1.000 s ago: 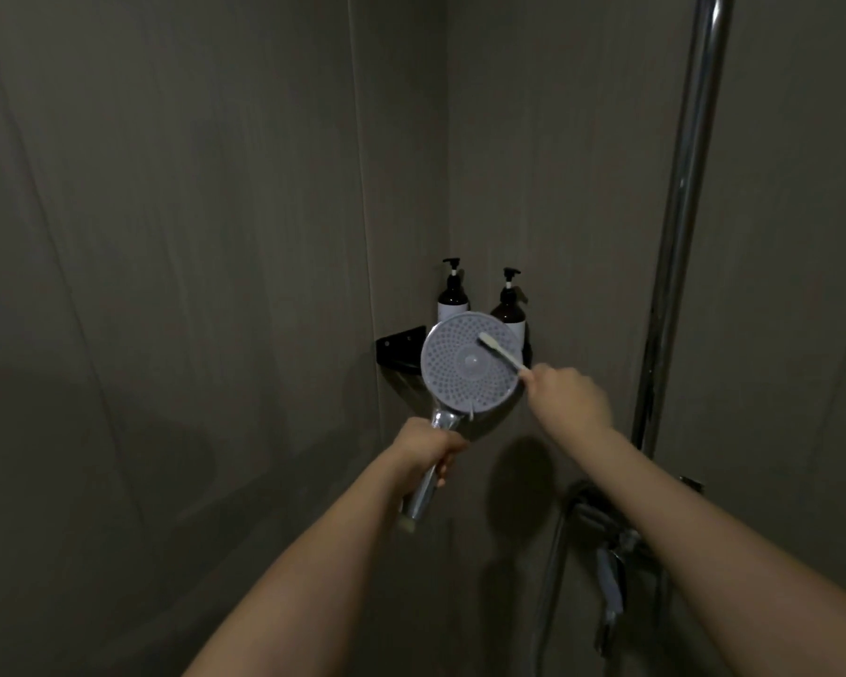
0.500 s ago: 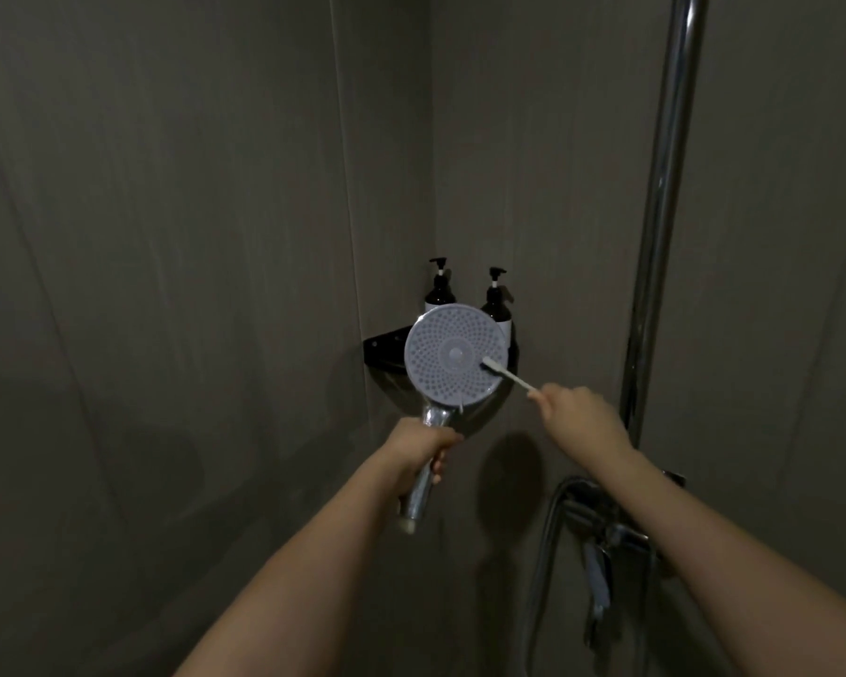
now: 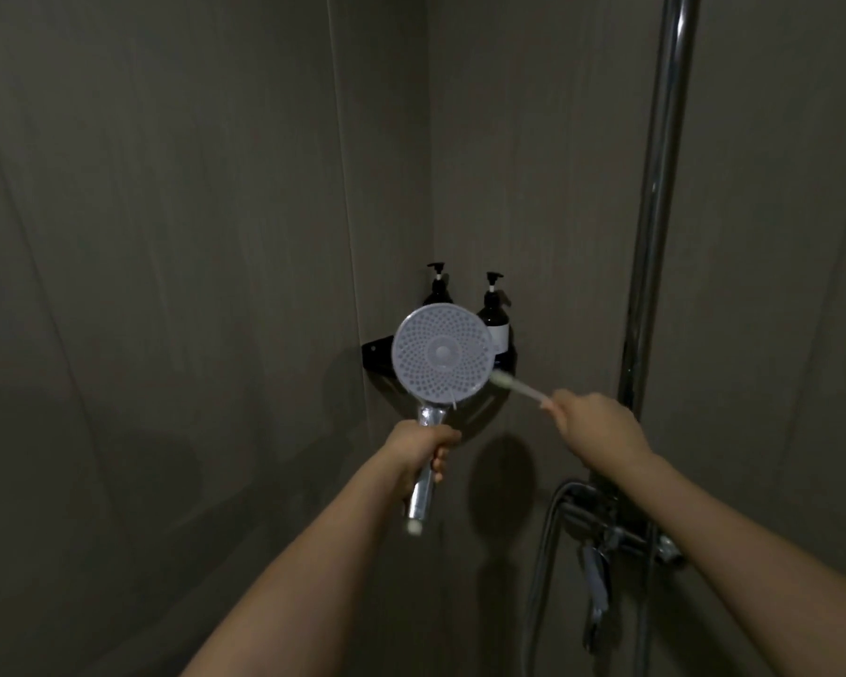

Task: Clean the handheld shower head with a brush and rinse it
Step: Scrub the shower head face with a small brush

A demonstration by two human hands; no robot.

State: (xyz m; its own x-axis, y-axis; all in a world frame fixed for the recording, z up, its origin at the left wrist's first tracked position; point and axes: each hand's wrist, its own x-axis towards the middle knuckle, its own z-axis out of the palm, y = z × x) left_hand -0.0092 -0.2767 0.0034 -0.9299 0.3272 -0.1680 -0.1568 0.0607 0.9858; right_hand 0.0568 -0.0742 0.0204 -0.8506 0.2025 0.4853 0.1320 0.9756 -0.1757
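Gripping the chrome handle, left hand [image 3: 423,449] holds handheld shower head [image 3: 443,355] face-up toward camera; right hand [image 3: 594,422] pinches toothbrush [image 3: 516,386]. Bristles touch the faceplate's lower-right rim.

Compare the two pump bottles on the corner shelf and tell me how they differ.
The left pump bottle is mostly hidden behind the shower head, with only its pump and neck showing; the right pump bottle shows its dark body and a pale label. The left one's pump sits higher in the picture and nearer the wall corner; the right one stands nearer the brush. Both are dark, upright, with black pumps, on the black corner shelf.
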